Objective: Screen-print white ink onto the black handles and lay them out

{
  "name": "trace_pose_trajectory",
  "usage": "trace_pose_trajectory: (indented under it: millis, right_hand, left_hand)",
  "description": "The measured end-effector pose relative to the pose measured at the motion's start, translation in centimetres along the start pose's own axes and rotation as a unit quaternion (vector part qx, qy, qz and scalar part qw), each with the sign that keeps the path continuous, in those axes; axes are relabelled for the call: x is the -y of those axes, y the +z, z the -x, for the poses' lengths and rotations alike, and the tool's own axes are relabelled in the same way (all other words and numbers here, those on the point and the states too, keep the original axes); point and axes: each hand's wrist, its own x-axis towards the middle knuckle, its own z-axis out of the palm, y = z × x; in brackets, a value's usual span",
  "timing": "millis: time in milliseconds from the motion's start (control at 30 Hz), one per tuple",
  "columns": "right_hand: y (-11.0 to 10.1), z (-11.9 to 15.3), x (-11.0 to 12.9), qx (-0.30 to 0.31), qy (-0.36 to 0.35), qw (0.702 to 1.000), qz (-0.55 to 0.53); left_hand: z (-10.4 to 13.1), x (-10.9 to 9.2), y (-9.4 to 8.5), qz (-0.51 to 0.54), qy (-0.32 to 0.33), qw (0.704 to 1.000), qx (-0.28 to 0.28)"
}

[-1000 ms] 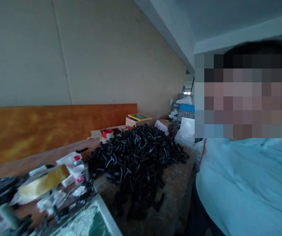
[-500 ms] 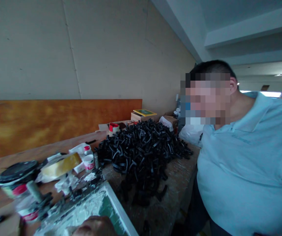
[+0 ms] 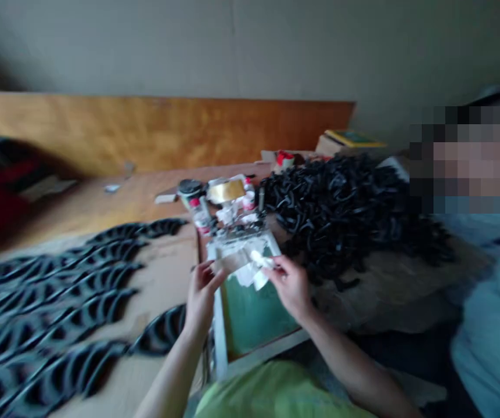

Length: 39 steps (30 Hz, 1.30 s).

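Wall (image 3: pixel 276 46), 12 o'clock: grey
Board (image 3: pixel 166 136), 10 o'clock: orange-brown, mottled
Pile (image 3: pixel 341 203), 3 o'clock: black
Rows (image 3: pixel 69 360), 8 o'clock: black
Screen (image 3: pixel 258 319), 6 o'clock: green; whitish frame (image 3: pixel 220 342)
Sheet (image 3: pixel 236 260): off-white
Shirt (image 3: pixel 489 313), 4 o'clock: light blue
Garment (image 3: pixel 271 392), 6 o'clock: yellow-green

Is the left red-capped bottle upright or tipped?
Upright: the bottle stands with its red cap uppermost and its body below.

A brown wooden tabletop (image 3: pixel 139 194) carries flat cardboard (image 3: pixel 169 264) at left. Red-capped bottles (image 3: pixel 201 218) and a dark-lidded tub (image 3: pixel 190 189) stand near the middle.
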Motion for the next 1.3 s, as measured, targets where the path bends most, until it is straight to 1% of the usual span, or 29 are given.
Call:
trace_pose_trajectory:
  millis: [33, 67, 133, 167, 200, 267, 367, 467, 567, 733, 800, 900, 1000, 1067, 1100, 1167, 1200, 1233, 1267, 1300]
  right_hand:
    - [-0.3, -0.1, -0.6, -0.005, 0.014, 1.000, 0.001]
    - [-0.5, -0.3, -1.2, -0.004, 0.023, 1.000, 0.002]
    - [-0.4, -0.2, -1.9, 0.004, 0.015, 1.000, 0.013]
    - [-0.2, 0.0, -1.9, 0.010, -0.005, 1.000, 0.021]
    - [0.1, 0.2, -1.7, 0.017, -0.036, 0.999, 0.030]
    - [0.9, 0.7, -1.0, 0.031, -0.121, 0.991, 0.051]
    - [2.9, 0.7, -0.3, 0.054, -0.254, 0.961, 0.093]
    - [4.6, 0.2, -0.6, 0.079, -0.336, 0.929, 0.135]
    - [5.1, -0.4, -1.6, 0.088, -0.375, 0.911, 0.151]
    - [4.8, -0.7, -2.1, 0.058, -0.379, 0.910, 0.157]
    - [4.8, -0.5, -1.9, 0.062, -0.395, 0.905, 0.146]
    - [5.0, -0.5, -1.9, 0.084, -0.413, 0.898, 0.128]
    - [4.5, -1.1, -1.9, 0.073, -0.385, 0.913, 0.118]
    - [3.6, -1.5, -1.6, 0.055, -0.352, 0.931, 0.083]
    - [3.1, -1.6, -1.4, 0.045, -0.332, 0.941, 0.056]
    - [2.0, -1.6, -1.1, 0.023, -0.263, 0.965, -0.002]
    - [1.5, -1.5, -1.0, 0.008, -0.209, 0.977, -0.027]
    - [1.0, -1.4, -1.1, -0.011, -0.146, 0.988, -0.048]
    - [0.6, -1.4, -1.3, -0.031, -0.079, 0.994, -0.067]
    - [0.2, -1.4, -1.6, -0.050, -0.019, 0.995, -0.085]
  left_hand:
    - [0.6, 0.3, -1.3, 0.027, -0.065, 0.997, 0.001]
    - [0.9, 0.4, -2.0, 0.079, -0.131, 0.988, 0.010]
    - [1.0, 0.5, -2.2, 0.153, -0.191, 0.969, -0.003]
    - [1.0, 0.3, -1.9, 0.177, -0.203, 0.963, -0.012]
    - [0.9, 0.1, -1.5, 0.191, -0.207, 0.959, -0.022]
    - [1.0, -0.6, -0.8, 0.213, -0.213, 0.953, -0.033]
    - [1.4, -1.4, -0.3, 0.245, -0.226, 0.942, -0.036]
    - [1.6, -1.8, -0.4, 0.270, -0.246, 0.930, -0.039]
    - [1.7, -1.9, -0.6, 0.281, -0.270, 0.920, -0.043]
    - [1.8, -2.5, -0.9, 0.287, -0.276, 0.915, -0.069]
    - [1.9, -2.6, -0.9, 0.285, -0.274, 0.916, -0.066]
    - [1.9, -2.6, -0.9, 0.276, -0.271, 0.921, -0.047]
    - [1.8, -2.4, -0.9, 0.262, -0.261, 0.928, -0.039]
    - [1.8, -2.1, -1.0, 0.235, -0.224, 0.945, -0.031]
    - [1.8, -2.0, -1.1, 0.209, -0.192, 0.959, -0.025]
    - [1.8, -1.6, -1.5, 0.128, -0.105, 0.986, -0.018]
    - [1.8, -1.4, -1.7, 0.073, -0.053, 0.996, -0.018]
    - [1.8, -1.1, -2.0, 0.011, 0.002, 1.000, -0.018]
    - [1.8, -0.9, -2.4, -0.059, 0.059, 0.996, -0.018]
    - [1.9, -0.8, -2.7, -0.132, 0.120, 0.984, -0.016]
